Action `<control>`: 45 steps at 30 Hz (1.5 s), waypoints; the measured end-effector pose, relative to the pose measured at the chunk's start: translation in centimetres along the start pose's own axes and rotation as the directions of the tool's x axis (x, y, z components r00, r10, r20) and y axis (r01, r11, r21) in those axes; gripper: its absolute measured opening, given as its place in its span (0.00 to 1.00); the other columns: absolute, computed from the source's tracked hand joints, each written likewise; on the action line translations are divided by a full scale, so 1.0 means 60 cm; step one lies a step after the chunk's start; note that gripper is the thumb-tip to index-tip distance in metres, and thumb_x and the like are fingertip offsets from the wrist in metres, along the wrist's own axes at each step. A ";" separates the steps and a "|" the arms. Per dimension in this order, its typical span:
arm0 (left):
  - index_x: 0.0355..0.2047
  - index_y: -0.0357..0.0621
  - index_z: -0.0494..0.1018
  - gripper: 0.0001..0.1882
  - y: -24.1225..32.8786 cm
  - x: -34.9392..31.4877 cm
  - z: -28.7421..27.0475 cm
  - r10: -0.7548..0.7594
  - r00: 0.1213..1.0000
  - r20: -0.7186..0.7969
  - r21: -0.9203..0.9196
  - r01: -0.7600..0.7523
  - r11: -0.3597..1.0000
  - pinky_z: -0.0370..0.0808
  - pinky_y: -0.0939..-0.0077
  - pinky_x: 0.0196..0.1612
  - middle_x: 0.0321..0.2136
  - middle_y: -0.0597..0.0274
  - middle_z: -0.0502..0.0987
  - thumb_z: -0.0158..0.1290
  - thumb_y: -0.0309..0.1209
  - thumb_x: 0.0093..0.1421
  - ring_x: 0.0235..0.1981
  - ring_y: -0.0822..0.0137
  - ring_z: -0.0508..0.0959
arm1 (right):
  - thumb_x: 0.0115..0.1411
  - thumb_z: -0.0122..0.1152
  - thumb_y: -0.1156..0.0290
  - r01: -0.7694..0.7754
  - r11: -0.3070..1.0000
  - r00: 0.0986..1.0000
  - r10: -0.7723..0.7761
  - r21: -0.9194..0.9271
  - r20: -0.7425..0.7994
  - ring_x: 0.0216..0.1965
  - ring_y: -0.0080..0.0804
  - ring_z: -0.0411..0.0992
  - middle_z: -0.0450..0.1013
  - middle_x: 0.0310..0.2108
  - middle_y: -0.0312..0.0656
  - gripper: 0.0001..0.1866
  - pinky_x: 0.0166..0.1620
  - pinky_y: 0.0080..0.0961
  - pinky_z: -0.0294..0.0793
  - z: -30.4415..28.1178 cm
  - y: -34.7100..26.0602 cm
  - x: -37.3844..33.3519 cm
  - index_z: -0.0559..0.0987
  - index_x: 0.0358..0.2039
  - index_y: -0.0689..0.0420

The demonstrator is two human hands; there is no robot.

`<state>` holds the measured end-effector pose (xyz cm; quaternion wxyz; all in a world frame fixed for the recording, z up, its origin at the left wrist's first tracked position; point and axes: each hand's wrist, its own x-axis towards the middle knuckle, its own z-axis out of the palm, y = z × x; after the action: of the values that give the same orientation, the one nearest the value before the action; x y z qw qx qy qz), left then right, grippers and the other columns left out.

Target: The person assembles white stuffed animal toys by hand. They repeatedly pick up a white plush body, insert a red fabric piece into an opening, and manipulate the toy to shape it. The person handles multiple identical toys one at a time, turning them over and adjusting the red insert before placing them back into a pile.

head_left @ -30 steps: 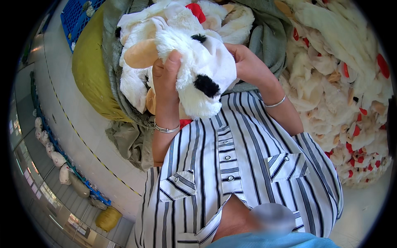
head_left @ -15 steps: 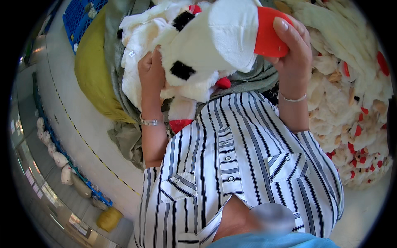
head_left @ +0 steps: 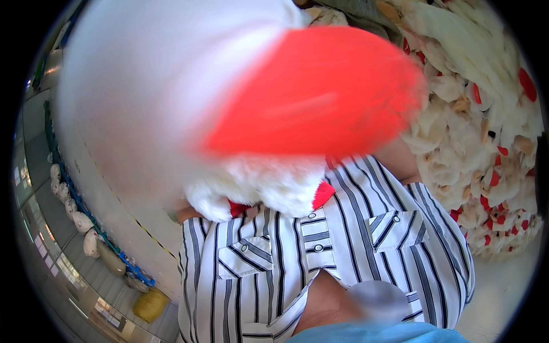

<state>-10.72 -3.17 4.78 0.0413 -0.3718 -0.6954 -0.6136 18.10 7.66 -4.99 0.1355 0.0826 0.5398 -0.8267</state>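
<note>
Both hands out of my sight behind a plush toy (head_left: 137, 86)

I cannot see the left hand or the right hand, so I cannot tell whether they are spread, pressed together or pinching the toy. I only catch a bit of the left forearm (head_left: 186, 213) low beside the fur and more of the right forearm (head_left: 396, 159) under the red end.

The toy itself stands in my way, very close to the camera, filling the far left and middle of my view. Past it on the right I see a big heap of cream plush pieces (head_left: 457, 148) dotted with red and tan; a grey-green cloth (head_left: 369, 14) shows at the far side. Down the left, white bundles (head_left: 83, 223) lie in a row, with a yellow sack (head_left: 150, 304) at the near end. The striped shirt (head_left: 349, 246) takes up the near middle.

The toy looks smooth and white on the left, with a broad, rounded red part (head_left: 320, 97) to the right, both blurred. Below hangs fluffy white fur (head_left: 269, 186) with red tips (head_left: 323, 195).
</note>
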 end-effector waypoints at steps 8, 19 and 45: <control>0.45 0.37 0.74 0.16 -0.125 -0.109 0.109 -0.321 0.753 0.574 0.158 0.283 0.946 0.72 0.74 0.47 0.39 0.56 0.79 0.54 0.32 0.59 0.42 0.67 0.77 | 0.63 0.53 0.58 0.029 0.993 0.845 -0.085 -0.113 -0.529 0.41 0.26 0.69 0.73 0.39 0.38 0.22 0.46 0.22 0.69 -0.052 0.064 -0.002 0.72 0.51 0.59; 0.47 0.35 0.71 0.17 -0.128 -0.167 0.140 -0.212 0.657 0.723 0.021 0.286 0.958 0.69 0.71 0.52 0.40 0.54 0.78 0.52 0.32 0.60 0.46 0.64 0.76 | 0.55 0.58 0.73 0.134 0.837 0.681 -0.467 -0.531 -0.564 0.45 0.39 0.72 0.74 0.44 0.51 0.19 0.50 0.29 0.69 -0.030 0.045 0.019 0.72 0.47 0.65; 0.40 0.37 0.73 0.14 0.052 -0.180 0.154 -0.101 0.704 0.703 -0.150 0.286 0.946 0.70 0.80 0.40 0.33 0.66 0.75 0.56 0.19 0.51 0.36 0.75 0.72 | 0.61 0.61 0.70 0.536 0.807 0.595 -0.569 -0.248 -0.567 0.29 0.11 0.65 0.70 0.35 0.31 0.18 0.31 0.08 0.64 -0.021 -0.118 -0.058 0.69 0.49 0.61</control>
<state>2.52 -0.12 -0.44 -0.3306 -0.4986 -0.6139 -0.5150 19.20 11.99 1.63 -0.3090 0.1733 0.5728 -0.7392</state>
